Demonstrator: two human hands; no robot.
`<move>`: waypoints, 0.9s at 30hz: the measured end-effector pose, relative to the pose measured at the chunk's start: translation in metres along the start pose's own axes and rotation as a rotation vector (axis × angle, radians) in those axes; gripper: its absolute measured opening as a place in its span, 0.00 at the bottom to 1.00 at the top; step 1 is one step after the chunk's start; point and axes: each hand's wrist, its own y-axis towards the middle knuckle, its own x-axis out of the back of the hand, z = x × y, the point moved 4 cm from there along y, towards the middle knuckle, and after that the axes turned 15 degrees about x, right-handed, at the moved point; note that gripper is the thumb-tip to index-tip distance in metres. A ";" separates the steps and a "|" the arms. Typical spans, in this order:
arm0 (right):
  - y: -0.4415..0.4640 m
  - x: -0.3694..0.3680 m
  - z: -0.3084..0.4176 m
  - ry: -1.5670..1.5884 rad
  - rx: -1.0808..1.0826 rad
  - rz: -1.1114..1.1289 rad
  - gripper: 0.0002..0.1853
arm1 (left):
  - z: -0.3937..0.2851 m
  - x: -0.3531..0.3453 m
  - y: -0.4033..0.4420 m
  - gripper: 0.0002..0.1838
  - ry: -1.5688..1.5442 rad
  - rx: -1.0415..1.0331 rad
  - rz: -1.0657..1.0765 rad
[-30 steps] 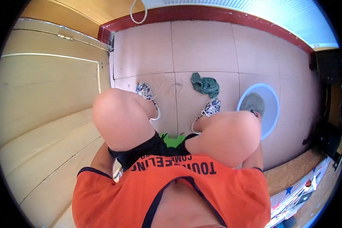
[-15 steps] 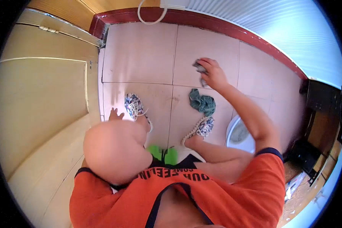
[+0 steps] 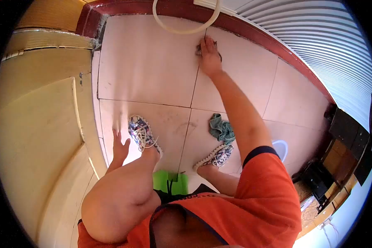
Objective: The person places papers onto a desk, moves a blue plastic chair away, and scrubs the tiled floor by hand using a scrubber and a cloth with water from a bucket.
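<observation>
My right hand point(image 3: 210, 58) reaches far forward and presses a dark, crumpled cloth point(image 3: 199, 49) onto the pink floor tiles point(image 3: 149, 62), close to a tile seam. Most of the cloth is hidden under the palm and fingers. My left hand point(image 3: 120, 149) is low beside my left shoe point(image 3: 141, 131), fingers spread and holding nothing. A second cloth, green and bunched up point(image 3: 221, 129), lies on the floor just ahead of my right shoe point(image 3: 218, 156).
A pale blue basin point(image 3: 280, 149) stands at the right, partly hidden by my arm. A green object point(image 3: 169, 182) is beneath me. Yellow door point(image 3: 37, 103) at left, red sill point(image 3: 252, 39) and hose loop point(image 3: 186, 31) ahead, dark furniture point(image 3: 347, 128) at right.
My right hand came into view and moved forward and left across the tiles with the dark cloth. My left hand has appeared by the left shoe. The view has shifted forward.
</observation>
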 end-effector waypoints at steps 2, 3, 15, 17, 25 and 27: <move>-0.023 0.009 0.014 0.155 -0.014 -0.029 0.32 | 0.005 -0.002 0.002 0.36 -0.124 0.018 0.022; -0.034 0.010 0.019 0.149 -0.010 -0.027 0.32 | 0.002 -0.002 0.004 0.36 -0.132 0.017 0.024; 0.016 -0.002 -0.028 -0.113 0.001 -0.121 0.25 | 0.000 0.000 -0.004 0.34 0.006 0.005 -0.015; -0.018 -0.021 -0.015 -0.033 -0.074 -0.218 0.24 | -0.014 0.008 -0.015 0.34 -0.004 0.007 -0.003; 0.004 0.005 -0.032 -0.004 0.029 -0.042 0.25 | -0.009 0.005 -0.004 0.35 0.182 -0.017 -0.029; 0.003 -0.006 -0.019 -0.038 0.000 -0.082 0.25 | -0.015 0.009 -0.007 0.35 0.110 -0.004 0.013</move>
